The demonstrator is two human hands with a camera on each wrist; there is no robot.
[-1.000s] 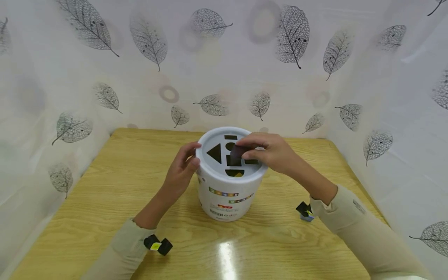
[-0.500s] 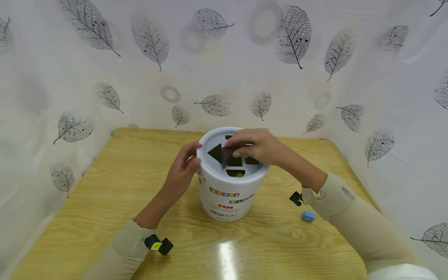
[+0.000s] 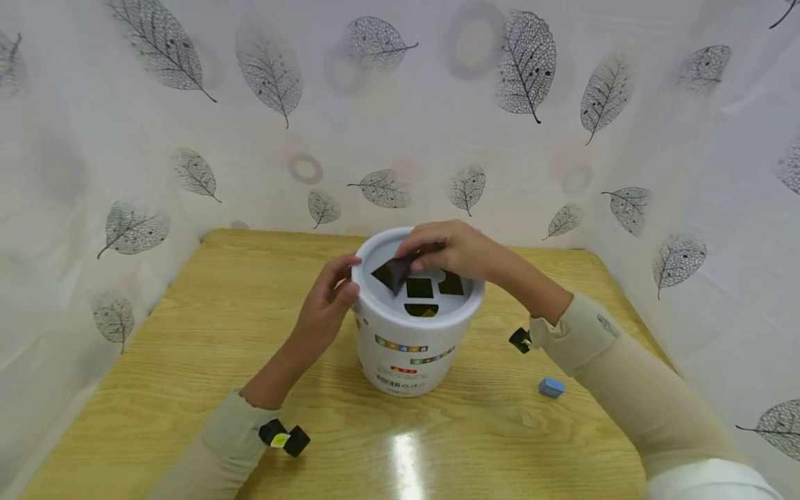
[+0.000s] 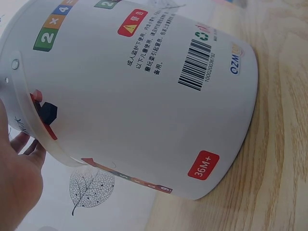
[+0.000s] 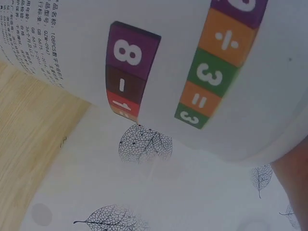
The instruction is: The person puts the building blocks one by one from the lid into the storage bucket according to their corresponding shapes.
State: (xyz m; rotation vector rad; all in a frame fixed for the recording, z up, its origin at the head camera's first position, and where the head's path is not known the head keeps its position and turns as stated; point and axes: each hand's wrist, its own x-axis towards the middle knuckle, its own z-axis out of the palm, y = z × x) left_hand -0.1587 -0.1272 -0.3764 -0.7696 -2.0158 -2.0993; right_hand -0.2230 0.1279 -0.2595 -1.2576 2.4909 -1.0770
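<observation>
A white bucket (image 3: pixel 403 357) stands upright on the table, its lid (image 3: pixel 440 307) cut with dark shaped holes. My left hand (image 3: pixel 321 302) holds the left side of its rim; the left wrist view shows the hand (image 4: pixel 19 185) at the lid's edge. Between thumb and fingers, my right hand (image 3: pixel 459 250) pinches a dark purple block (image 3: pixel 401 273) over the triangular hole, partly overlapping it. Its full shape is hard to tell. In the right wrist view the bucket wall (image 5: pixel 163 82) fills most of the picture, and the block is out of sight.
A small blue block (image 3: pixel 551 387) lies on the wooden table (image 3: pixel 206 333), right of the bucket. Leaf-printed white sheeting (image 3: pixel 412 132) encloses the back and sides. Each sleeve cuff carries a small black device, such as the left one (image 3: pixel 284 437).
My right hand has moved left across the lid, carrying the dark block from the middle holes to the triangular one. The blue block came into fuller view. My left hand stayed put.
</observation>
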